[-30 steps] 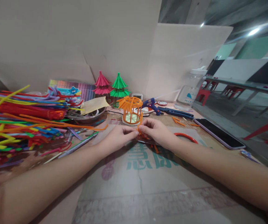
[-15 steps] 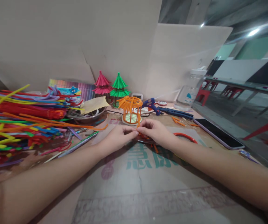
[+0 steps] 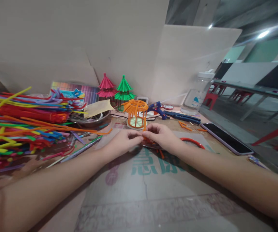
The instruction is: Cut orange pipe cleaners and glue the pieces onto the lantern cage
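Observation:
My left hand [image 3: 126, 140] and my right hand [image 3: 162, 135] meet fingertip to fingertip in the middle of the table, both closed in a pinch. Between their fingertips a short orange pipe cleaner piece [image 3: 144, 123] sticks up; its lower part is hidden by the fingers. Just behind stands a small orange pipe cleaner pavilion [image 3: 136, 109], with thin posts on a pale round base and a roof covered in strips on its left side. Under my right hand lie red-handled scissors [image 3: 194, 140], partly covered, and some loose orange pieces [image 3: 162, 154].
Bundles of colourful pipe cleaners [image 3: 27, 119] fill the left side. Behind stand a pink tree [image 3: 105, 85], a green tree [image 3: 124, 88] and a blue glue gun [image 3: 157, 109]. A phone [image 3: 226, 138], a clear bottle [image 3: 198, 93] and orange offcuts [image 3: 184, 125] lie or stand to the right.
Almost nothing differs. Both hands keep their pinch at the same place, and the view has shifted very slightly.

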`<state>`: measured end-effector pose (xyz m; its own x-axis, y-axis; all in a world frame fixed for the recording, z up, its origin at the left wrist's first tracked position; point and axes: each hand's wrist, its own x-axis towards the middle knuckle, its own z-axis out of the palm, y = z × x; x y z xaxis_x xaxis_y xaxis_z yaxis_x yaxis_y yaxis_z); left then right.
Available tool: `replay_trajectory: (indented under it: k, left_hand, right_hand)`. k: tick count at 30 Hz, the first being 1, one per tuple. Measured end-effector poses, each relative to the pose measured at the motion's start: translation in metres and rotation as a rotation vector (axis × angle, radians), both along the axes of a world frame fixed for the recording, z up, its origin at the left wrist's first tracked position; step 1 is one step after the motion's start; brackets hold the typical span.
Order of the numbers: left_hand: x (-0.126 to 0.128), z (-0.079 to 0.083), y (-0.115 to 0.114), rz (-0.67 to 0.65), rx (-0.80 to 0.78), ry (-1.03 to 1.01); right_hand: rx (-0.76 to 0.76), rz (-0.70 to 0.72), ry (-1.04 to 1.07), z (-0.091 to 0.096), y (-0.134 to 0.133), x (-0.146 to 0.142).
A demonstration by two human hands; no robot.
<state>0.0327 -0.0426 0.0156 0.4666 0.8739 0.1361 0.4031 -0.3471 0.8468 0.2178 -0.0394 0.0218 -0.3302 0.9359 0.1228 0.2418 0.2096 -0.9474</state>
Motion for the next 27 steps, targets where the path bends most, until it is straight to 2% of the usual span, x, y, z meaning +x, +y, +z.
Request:
replay_trajectory:
  k: [9, 16, 27]
  left_hand:
    - [0.0031, 0.0052, -0.0061, 0.008, 0.007, 0.036]
    - [0.0037, 0.0037, -0.0064, 0.000, 0.002, 0.031]
    - [-0.0003, 0.0076, -0.0037, -0.023, 0.031, 0.015]
  right_hand:
    - [-0.052, 0.061, 0.076, -0.0027, -0.0014, -0.0005]
    - [0.060, 0.014, -0.034, -0.0025, -0.0008, 0.0007]
    - [0.112, -0.012, -0.058, -0.0027, 0.0009, 0.0018]
